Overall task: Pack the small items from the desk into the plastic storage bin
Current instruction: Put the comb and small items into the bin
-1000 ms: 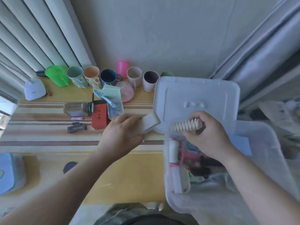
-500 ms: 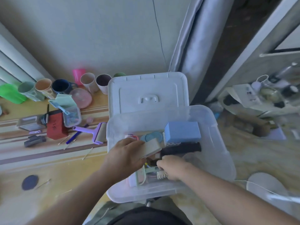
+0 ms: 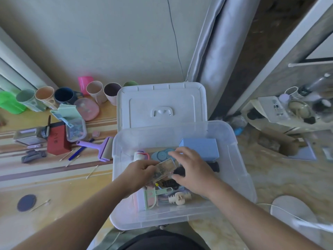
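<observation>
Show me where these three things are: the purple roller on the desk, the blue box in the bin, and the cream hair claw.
purple roller (image 3: 100, 147): head view, on its handle near the drum.
blue box (image 3: 201, 147): head view, middle of its top face.
cream hair claw (image 3: 179, 197): head view, centre of its body.

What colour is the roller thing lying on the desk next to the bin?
Purple; the roller shows best in the head view, left of the bin.

i count two hands over one clear bin (image 3: 239, 159), one white lid (image 3: 162, 103) behind it. on the desk (image 3: 54, 177): eight cups along the wall, one red box (image 3: 57, 141), one purple roller (image 3: 100, 147). inside the bin i see one blue box (image 3: 201, 147) and one cream hair claw (image 3: 179, 197).
</observation>
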The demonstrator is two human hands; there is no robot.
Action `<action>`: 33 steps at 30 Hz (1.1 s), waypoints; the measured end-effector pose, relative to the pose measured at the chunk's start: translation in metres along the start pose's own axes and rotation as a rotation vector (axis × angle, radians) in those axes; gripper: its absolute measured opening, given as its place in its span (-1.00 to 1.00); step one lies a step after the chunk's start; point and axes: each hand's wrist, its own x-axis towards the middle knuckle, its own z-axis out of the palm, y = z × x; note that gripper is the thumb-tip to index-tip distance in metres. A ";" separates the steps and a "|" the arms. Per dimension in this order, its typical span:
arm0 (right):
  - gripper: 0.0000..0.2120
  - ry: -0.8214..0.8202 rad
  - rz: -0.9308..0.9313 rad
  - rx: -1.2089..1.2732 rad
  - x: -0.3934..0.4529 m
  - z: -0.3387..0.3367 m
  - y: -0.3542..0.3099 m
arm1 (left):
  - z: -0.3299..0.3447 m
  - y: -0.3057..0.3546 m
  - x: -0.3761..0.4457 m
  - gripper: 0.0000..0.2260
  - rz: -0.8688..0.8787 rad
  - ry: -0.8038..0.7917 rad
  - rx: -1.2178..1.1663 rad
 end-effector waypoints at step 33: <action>-0.62 -0.099 0.211 -0.264 -0.003 -0.023 0.057 | 0.019 -0.035 0.023 -0.75 -0.096 0.021 -0.103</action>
